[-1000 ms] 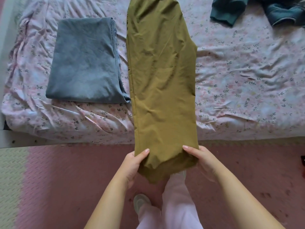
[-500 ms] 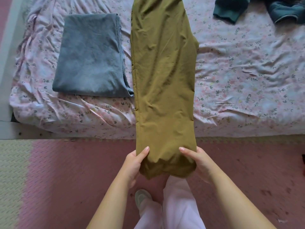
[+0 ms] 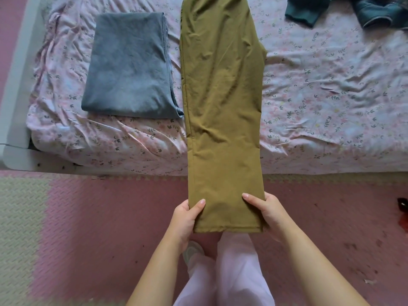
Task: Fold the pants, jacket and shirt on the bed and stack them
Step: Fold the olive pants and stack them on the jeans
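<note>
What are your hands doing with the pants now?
Left hand, right hand: each grips a hem corner. Olive pants stretched over bed edge. Folded grey garment alongside, not blocking.

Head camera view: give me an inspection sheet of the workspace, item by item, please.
Surface: bed with wrinkled pink floral sheet.
Job's things: olive pants lie lengthwise across the bed, near end held out over the floor; folded grey garment beside them on the left; dark unfolded clothing at the far right.
Clutter: small red object on the floor, right edge, unidentifiable.
Grippers: left hand and right hand each grip a near corner of the pants.
Cables: nothing seen.
Surroundings: pink and beige foam floor mat.
</note>
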A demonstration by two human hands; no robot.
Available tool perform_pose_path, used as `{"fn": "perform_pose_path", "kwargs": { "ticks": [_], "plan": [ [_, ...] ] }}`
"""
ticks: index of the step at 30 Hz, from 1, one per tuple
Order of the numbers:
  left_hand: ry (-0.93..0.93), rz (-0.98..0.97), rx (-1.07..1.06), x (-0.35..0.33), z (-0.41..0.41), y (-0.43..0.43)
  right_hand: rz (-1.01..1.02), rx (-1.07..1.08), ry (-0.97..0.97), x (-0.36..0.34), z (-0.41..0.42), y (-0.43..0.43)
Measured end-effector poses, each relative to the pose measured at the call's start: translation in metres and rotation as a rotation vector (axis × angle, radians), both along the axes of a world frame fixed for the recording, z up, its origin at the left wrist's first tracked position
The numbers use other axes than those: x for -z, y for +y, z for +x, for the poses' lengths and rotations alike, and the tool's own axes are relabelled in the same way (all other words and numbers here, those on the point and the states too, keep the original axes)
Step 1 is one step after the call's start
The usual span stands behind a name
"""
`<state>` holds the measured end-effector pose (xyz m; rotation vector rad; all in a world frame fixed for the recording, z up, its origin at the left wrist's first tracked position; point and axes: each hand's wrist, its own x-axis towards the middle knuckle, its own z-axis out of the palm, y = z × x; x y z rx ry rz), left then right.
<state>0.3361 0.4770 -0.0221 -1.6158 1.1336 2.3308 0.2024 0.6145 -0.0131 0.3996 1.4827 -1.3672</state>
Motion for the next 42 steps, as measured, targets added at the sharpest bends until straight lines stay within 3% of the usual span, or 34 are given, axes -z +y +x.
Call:
{"fn": "perform_pose_path", "kwargs": {
  "ticks": [7, 15, 18, 22, 32, 36, 40, 42],
  "plan": [
    [-0.113, -0.164, -0.089, -0.021, -0.010, -0.001, 0.131, 0.021, 0.137, -0.013, 0.000, -0.008],
    [-0.280, -0.456, -0.157, -0.061, -0.080, -0.036, 0.264, 0.024, 0.304, -0.036, -0.060, -0.051],
    [-0.232, -0.515, -0.179, -0.079, -0.116, -0.055, 0.255, 0.009, 0.331, -0.046, -0.092, -0.070],
    [-0.099, -0.450, -0.199, -0.080, -0.157, -0.087, 0.255, 0.067, 0.368, -0.049, -0.137, -0.098],
    [-0.018, -0.174, -0.115, -0.038, -0.272, -0.205, 0.192, 0.083, 0.313, -0.016, -0.257, -0.203],
    [0.041, -0.175, 0.008, -0.020, -0.315, -0.240, 0.166, 0.183, 0.276, 0.010, -0.297, -0.236],
    [0.125, -0.212, 0.066, -0.001, -0.340, -0.263, -0.015, 0.401, 0.182, 0.023, -0.324, -0.255],
    [0.110, -0.303, 0.052, 0.013, -0.339, -0.269, -0.056, 0.376, 0.209, 0.027, -0.327, -0.255]
  ]
}}
